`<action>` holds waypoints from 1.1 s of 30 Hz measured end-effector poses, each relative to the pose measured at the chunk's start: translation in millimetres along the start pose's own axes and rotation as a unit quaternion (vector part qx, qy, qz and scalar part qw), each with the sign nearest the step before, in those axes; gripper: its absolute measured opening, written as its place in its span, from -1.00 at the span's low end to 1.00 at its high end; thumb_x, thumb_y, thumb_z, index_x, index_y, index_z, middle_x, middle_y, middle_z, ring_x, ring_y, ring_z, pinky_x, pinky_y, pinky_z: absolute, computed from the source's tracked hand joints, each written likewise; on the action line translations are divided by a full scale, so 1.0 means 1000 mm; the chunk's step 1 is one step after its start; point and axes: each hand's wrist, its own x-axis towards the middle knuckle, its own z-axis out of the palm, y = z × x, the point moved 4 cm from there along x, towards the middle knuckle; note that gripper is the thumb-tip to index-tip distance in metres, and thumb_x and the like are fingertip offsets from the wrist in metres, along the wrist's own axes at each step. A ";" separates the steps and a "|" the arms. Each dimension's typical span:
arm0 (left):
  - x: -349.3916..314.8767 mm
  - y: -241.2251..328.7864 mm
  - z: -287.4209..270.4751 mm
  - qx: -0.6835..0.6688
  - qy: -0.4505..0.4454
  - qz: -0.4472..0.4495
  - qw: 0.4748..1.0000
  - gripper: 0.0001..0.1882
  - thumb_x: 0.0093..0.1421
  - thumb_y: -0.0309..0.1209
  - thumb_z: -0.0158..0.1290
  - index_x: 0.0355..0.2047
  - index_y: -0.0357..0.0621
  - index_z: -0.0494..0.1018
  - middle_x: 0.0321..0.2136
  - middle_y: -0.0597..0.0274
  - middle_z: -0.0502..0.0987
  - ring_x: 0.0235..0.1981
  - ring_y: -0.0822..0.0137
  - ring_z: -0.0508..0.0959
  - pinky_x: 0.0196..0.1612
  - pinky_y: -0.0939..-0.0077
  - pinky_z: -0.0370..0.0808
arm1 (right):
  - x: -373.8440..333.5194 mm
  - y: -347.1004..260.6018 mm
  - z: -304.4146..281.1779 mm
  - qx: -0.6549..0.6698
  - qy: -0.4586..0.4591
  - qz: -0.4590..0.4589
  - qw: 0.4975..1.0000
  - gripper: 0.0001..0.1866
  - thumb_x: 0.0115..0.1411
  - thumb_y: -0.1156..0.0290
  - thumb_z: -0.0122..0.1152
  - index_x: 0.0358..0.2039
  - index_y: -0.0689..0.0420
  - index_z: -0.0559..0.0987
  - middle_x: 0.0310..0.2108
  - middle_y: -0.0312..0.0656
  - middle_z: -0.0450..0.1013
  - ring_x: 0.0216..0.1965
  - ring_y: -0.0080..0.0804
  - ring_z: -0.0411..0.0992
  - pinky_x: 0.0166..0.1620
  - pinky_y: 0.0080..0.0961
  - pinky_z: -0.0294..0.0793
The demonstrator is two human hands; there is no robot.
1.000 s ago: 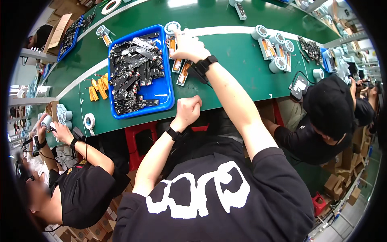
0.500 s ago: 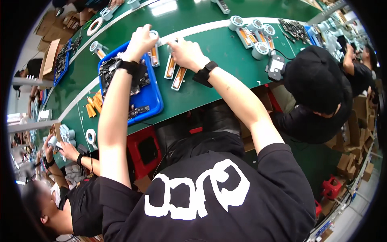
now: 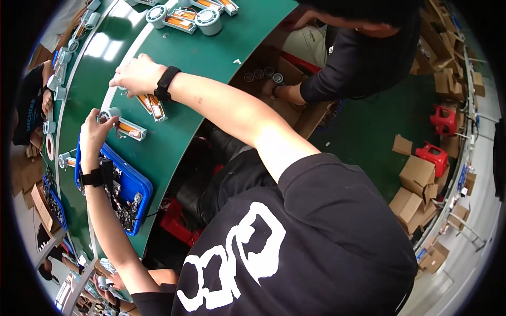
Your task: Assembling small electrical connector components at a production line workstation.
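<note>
My left hand (image 3: pixel 95 131) is closed around the round light-grey head of a fan housing (image 3: pixel 132 130). That housing lies on the green table, its open channel showing an orange-wrapped part and thin wires. Beyond it, my right hand (image 3: pixel 139 73) has its fingers bent together over the head ends of two more housings (image 3: pixel 153 108) with orange parts inside. What those fingers grip is hidden beneath them. Under my left wrist sits a blue tray (image 3: pixel 146 185) holding many dark circuit boards (image 3: pixel 126 213).
More fan housings (image 3: pixel 208 22) lie at the table's far edge. On the right, a person in black (image 3: pixel 348 73) reaches into a cardboard box (image 3: pixel 298 113) beside the table. Red stools (image 3: pixel 444 120) and cartons (image 3: pixel 416 179) stand behind. Another blue tray (image 3: pixel 62 213) is at far left.
The whole view has swung to the right, so the table and tray appear further left. My left hand is still on a fan housing; the right hand remains bent over the neighbouring ones.
</note>
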 end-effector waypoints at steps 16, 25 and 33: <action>-0.035 0.160 0.037 -0.862 -0.041 0.135 0.486 -0.80 0.33 -0.27 0.04 -0.25 -0.12 0.53 -0.44 0.30 0.53 -0.42 0.37 0.48 -0.30 0.52 0.44 | -0.197 -0.084 -0.036 0.662 0.108 0.185 0.718 -0.73 0.32 0.44 0.22 0.00 0.21 0.49 -0.15 -0.26 0.47 -0.15 -0.56 0.39 -0.08 -0.61 0.39; -0.049 0.229 0.038 -0.006 0.290 0.254 0.923 -0.87 0.19 -0.32 0.12 -0.31 -0.08 0.56 -0.40 0.20 0.64 -0.33 0.29 0.62 -0.25 0.44 0.46 | -0.202 -0.076 -0.076 0.207 0.269 0.118 0.933 -0.58 0.09 0.39 0.39 0.00 0.11 0.59 -0.09 -0.19 0.45 -0.09 -0.29 0.36 -0.02 -0.39 0.33; -0.060 0.289 0.100 0.256 0.224 0.438 0.832 -0.87 0.12 -0.33 0.11 -0.50 -0.06 0.46 -0.51 0.26 0.54 -0.33 0.31 0.55 -0.20 0.45 0.39 | -0.215 -0.036 -0.066 0.203 0.239 0.057 0.948 -0.69 0.04 0.33 0.45 -0.14 -0.07 0.72 -0.21 -0.38 0.52 -0.12 -0.36 0.41 0.01 -0.34 0.23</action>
